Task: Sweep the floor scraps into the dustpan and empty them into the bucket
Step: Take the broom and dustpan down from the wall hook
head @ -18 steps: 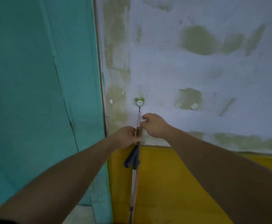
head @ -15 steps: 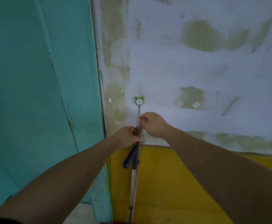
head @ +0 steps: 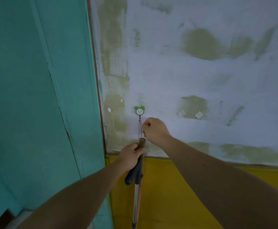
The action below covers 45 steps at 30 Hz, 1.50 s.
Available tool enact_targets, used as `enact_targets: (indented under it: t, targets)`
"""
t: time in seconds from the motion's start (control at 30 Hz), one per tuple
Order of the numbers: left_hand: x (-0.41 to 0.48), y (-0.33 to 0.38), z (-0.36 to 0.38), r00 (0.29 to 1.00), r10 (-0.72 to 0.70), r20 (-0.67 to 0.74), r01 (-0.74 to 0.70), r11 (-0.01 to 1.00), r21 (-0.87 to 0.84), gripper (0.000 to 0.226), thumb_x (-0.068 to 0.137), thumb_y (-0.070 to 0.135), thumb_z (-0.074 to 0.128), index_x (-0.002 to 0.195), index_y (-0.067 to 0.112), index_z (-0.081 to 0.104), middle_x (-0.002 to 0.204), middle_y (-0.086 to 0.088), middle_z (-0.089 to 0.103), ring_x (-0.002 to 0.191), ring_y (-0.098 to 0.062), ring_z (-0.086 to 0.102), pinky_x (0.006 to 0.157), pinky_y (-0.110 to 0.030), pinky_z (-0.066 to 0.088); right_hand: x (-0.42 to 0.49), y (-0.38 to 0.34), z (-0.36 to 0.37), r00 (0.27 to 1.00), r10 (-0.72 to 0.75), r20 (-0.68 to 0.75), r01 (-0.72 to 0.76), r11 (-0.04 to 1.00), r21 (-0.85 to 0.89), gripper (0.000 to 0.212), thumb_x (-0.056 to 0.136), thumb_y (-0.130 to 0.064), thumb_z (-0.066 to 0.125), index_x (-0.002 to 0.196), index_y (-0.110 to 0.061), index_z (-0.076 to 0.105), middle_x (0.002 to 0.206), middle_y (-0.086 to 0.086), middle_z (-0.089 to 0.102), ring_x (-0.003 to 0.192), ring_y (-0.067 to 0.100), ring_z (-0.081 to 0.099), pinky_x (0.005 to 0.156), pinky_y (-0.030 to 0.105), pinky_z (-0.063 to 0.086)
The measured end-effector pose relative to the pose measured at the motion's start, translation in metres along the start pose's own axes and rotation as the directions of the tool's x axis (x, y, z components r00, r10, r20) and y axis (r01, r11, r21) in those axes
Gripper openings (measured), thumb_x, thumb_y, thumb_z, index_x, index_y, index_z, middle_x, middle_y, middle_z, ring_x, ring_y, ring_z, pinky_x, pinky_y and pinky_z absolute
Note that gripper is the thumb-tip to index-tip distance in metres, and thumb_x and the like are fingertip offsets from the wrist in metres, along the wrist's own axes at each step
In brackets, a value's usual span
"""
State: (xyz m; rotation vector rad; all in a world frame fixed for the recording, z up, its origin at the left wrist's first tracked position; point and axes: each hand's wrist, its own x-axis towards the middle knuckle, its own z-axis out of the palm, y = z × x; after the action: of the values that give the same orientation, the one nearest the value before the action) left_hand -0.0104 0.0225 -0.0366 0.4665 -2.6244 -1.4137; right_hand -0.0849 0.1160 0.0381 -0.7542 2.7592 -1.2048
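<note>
Head view: left hand (head: 131, 157) grips the top of the brown wooden broom stick (head: 142, 142) together with the dark blue plastic dustpan handle (head: 131, 175), both upright against the yellow lower wall (head: 176, 195). Just right of it, the right hand (head: 154, 129), fingers curled, seems to pinch the thin string loop (head: 138, 131) hanging from the green smiley-face wall hook (head: 139, 111). Judged step: working the loop at the hook, though whether off it or onto it is unclear. Either way the stick needs a slight lift for slack. Out of frame: broom head, dustpan tray, scraps, bucket.

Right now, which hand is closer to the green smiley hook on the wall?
Right. The right hand sits just below and right of the hook, by its string; the left hand is lower, gripping the brown handle.
</note>
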Motion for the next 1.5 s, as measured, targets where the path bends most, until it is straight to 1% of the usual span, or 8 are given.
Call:
enact_targets:
  t: [0.17, 0.43, 0.7, 0.9, 1.07, 1.17, 1.33, 1.5]
  targets:
    - [-0.008, 0.004, -0.005, 1.0, 0.006, 0.025, -0.006, 1.0, 0.0, 0.024, 0.1, 0.029, 0.046, 0.1, 0.011, 0.062, 0.094, -0.006, 0.066, 0.083, -0.019, 0.062, 0.066, -0.024, 0.045, -0.003, -0.011, 0.001, 0.996, 0.027, 0.08, -0.027, 1.0, -0.002, 0.023, 0.092, -0.016, 0.047, 0.077, -0.003, 0.06, 0.078, 0.01, 0.061, 0.076, 0.024, 0.064, 0.063, 0.03, 0.046]
    - [-0.016, 0.009, -0.025, 0.998, 0.016, -0.058, -0.018, 0.999, -0.042, 0.027, 0.099, 0.029, 0.048, 0.104, 0.009, 0.064, 0.099, -0.011, 0.069, 0.094, -0.027, 0.065, 0.088, -0.041, 0.051, -0.002, -0.023, -0.006, 1.0, -0.001, -0.021, 0.001, 1.0, -0.006, 0.021, 0.092, -0.018, 0.046, 0.082, -0.01, 0.063, 0.093, 0.01, 0.069, 0.082, 0.024, 0.062, 0.072, 0.033, 0.051]
    - [-0.017, 0.028, -0.044, 0.989, 0.082, -0.12, -0.094, 0.991, -0.099, 0.024, 0.097, 0.027, 0.049, 0.086, 0.01, 0.061, 0.09, -0.015, 0.067, 0.079, -0.022, 0.061, 0.074, -0.033, 0.049, -0.007, -0.034, -0.015, 0.984, -0.066, -0.164, 0.091, 0.985, 0.148, 0.021, 0.095, -0.028, 0.048, 0.085, -0.014, 0.06, 0.088, 0.005, 0.067, 0.083, 0.023, 0.065, 0.066, 0.032, 0.049]
    - [-0.027, 0.029, -0.048, 0.988, 0.139, -0.066, -0.149, 0.971, -0.186, 0.023, 0.096, 0.021, 0.052, 0.077, 0.012, 0.061, 0.076, -0.009, 0.062, 0.072, -0.022, 0.056, 0.073, -0.038, 0.048, -0.031, -0.027, -0.023, 0.991, -0.075, 0.108, 0.066, 0.994, 0.088, 0.029, 0.091, -0.036, 0.056, 0.089, -0.012, 0.072, 0.095, 0.012, 0.067, 0.078, 0.017, 0.058, 0.069, 0.03, 0.046]
    - [-0.037, 0.034, -0.051, 0.976, 0.213, -0.033, -0.214, 0.942, -0.259, 0.023, 0.097, 0.015, 0.053, 0.078, 0.006, 0.063, 0.07, -0.006, 0.06, 0.069, -0.021, 0.053, 0.071, -0.035, 0.044, -0.055, -0.036, -0.034, 0.975, -0.184, 0.126, 0.181, 0.983, 0.035, 0.03, 0.093, -0.026, 0.058, 0.087, 0.002, 0.069, 0.069, 0.006, 0.052, 0.052, 0.001, 0.042, 0.052, 0.014, 0.033]
    - [-0.044, 0.038, -0.054, 0.972, 0.235, -0.02, -0.232, 0.936, -0.264, 0.025, 0.097, 0.021, 0.054, 0.084, 0.002, 0.064, 0.075, -0.008, 0.063, 0.072, -0.024, 0.057, 0.077, -0.042, 0.05, -0.068, -0.04, -0.03, 0.979, -0.201, 0.042, 0.202, 0.979, -0.022, 0.032, 0.095, -0.025, 0.054, 0.078, 0.0, 0.065, 0.063, -0.001, 0.047, 0.053, 0.006, 0.039, 0.053, 0.02, 0.032]
    - [-0.064, 0.054, -0.053, 0.963, -0.033, 0.268, -0.032, 0.972, 0.234, 0.043, 0.088, 0.05, 0.059, 0.071, 0.01, 0.056, 0.062, -0.004, 0.058, 0.061, -0.018, 0.056, 0.058, -0.029, 0.044, -0.096, -0.03, -0.039, 0.99, -0.061, -0.129, 0.055, 0.997, -0.045, 0.032, 0.096, -0.024, 0.05, 0.077, -0.005, 0.067, 0.058, -0.007, 0.049, 0.05, 0.005, 0.041, 0.049, 0.02, 0.032]
    - [-0.09, 0.074, -0.03, 0.749, -0.187, 0.636, 0.086, 0.979, 0.187, 0.031, 0.099, 0.024, 0.052, 0.076, 0.004, 0.057, 0.071, -0.008, 0.063, 0.062, -0.019, 0.062, 0.063, -0.031, 0.052, -0.142, -0.008, -0.052, 0.97, 0.077, -0.23, -0.082, 0.997, -0.012, 0.032, 0.096, -0.021, 0.047, 0.08, -0.003, 0.068, 0.066, -0.002, 0.053, 0.052, 0.011, 0.043, 0.049, 0.024, 0.033]
